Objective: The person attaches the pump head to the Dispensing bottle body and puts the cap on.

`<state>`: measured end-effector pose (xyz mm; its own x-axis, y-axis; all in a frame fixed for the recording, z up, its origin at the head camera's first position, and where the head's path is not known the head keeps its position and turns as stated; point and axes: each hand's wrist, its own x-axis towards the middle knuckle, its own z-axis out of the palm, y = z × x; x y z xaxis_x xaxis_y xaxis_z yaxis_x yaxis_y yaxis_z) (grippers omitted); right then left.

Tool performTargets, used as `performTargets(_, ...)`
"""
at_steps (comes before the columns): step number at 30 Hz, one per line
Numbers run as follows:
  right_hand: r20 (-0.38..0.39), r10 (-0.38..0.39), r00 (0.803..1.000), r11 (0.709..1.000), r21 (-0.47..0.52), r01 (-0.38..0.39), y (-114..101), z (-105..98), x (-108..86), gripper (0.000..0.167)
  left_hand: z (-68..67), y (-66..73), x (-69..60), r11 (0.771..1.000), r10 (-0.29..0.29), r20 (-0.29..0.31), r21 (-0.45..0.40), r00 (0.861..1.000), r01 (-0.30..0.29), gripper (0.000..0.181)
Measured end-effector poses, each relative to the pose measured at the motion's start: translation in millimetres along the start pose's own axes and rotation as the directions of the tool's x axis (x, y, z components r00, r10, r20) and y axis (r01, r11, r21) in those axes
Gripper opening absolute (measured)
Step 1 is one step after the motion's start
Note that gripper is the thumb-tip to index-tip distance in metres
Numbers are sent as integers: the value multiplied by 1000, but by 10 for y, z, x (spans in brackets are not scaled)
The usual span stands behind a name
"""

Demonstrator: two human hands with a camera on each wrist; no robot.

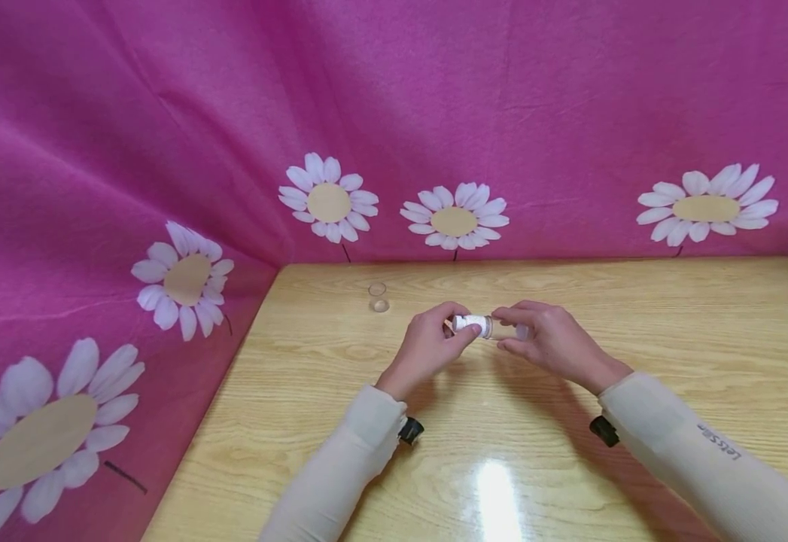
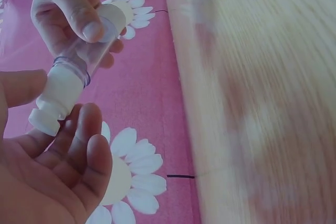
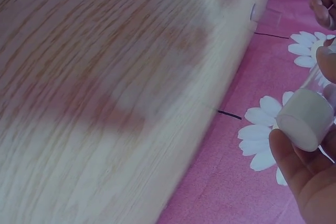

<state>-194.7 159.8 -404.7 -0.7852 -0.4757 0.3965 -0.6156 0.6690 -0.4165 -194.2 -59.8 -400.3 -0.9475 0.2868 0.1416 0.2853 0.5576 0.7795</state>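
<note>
Both hands hold a small clear bottle point(image 1: 504, 330) above the table, lying roughly level in the head view. Its white top point(image 2: 59, 90) points toward my left hand point(image 1: 427, 346), whose thumb and index finger pinch it while the other fingers curl loosely below. Around the clear body is my right hand point(image 1: 556, 342), with its thumb on one side and fingers on the other. The white base point(image 3: 306, 121) shows beyond the right fingers in the right wrist view. Part of the clear body is hidden by those fingers.
Two small clear round pieces point(image 1: 379, 306) rest on the wooden table point(image 1: 299, 421), left of the hands and toward the back. A pink cloth with daisies point(image 1: 394, 98) hangs along the table's back and left edges.
</note>
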Motion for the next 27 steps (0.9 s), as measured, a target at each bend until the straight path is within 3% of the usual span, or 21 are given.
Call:
performTargets(5,-1,30,1000,999,23,-30,2,2,5,36,21,-12,-8,997,74,-28,-28,997,-75,31)
performTargets(11,-4,22,1000,999,34,-22,5,8,0,36,35,-3,-25,995,92,-43,-27,995,-93,34)
performTargets(14,1,35,999,999,42,-35,8,10,1,37,46,12,-27,996,62,-57,-62,996,-66,38)
performTargets(20,0,60,998,997,56,-59,1,2,13,38,74,68,-16,994,-88,-142,-79,986,77,40)
performTargets(27,6,46,999,998,49,-46,-4,-9,20,37,85,85,-5,996,-73,-141,-53,987,66,26)
